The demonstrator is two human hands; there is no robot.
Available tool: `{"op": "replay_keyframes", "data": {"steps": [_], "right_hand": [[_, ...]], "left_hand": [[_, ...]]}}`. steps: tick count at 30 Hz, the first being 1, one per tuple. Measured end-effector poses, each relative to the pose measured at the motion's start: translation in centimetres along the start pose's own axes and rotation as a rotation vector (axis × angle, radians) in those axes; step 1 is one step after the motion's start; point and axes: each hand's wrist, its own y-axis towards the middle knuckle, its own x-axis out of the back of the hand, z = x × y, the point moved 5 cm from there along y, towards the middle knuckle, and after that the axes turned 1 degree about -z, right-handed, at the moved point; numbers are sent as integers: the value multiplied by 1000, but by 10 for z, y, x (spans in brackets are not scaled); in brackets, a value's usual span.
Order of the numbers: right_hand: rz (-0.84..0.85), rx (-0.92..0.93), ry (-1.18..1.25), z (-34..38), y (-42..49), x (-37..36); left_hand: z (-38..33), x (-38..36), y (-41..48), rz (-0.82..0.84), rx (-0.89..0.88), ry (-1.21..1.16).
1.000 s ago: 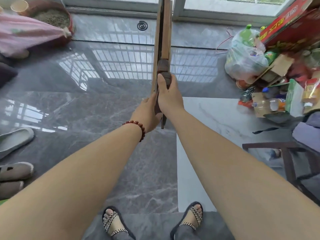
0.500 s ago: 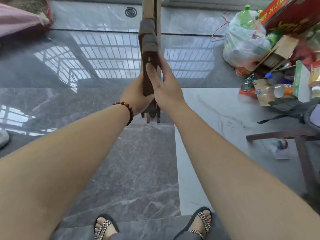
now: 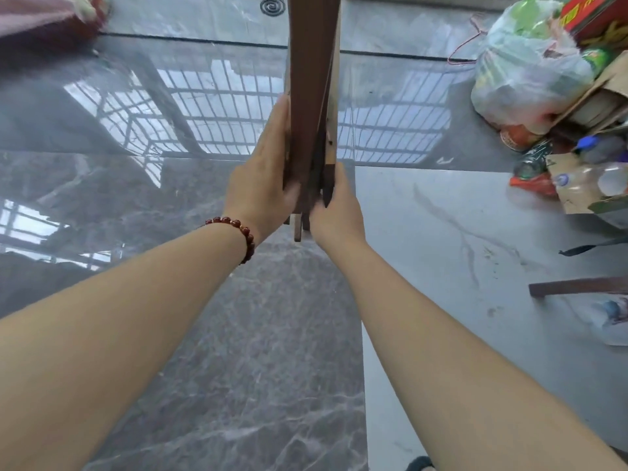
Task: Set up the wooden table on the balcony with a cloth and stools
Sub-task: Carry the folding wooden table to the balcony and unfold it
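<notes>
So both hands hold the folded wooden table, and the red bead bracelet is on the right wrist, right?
Not quite. The head view shows the red bead bracelet on the left wrist, not the right. The rest stands: the left hand and right hand both hold the folded wooden table.

A home; polished marble floor (image 3: 238, 368), plastic bag (image 3: 523, 76) of household clutter.
</notes>
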Motion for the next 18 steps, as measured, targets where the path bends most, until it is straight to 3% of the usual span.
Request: {"op": "replay_keyframes", "data": {"steps": [7, 18], "right_hand": [[-109, 148, 116, -23, 21, 0], [-233, 351, 117, -71, 48, -22]], "left_hand": [[42, -55, -10, -61, 218, -144], [65, -95, -24, -229, 133, -119]]}}
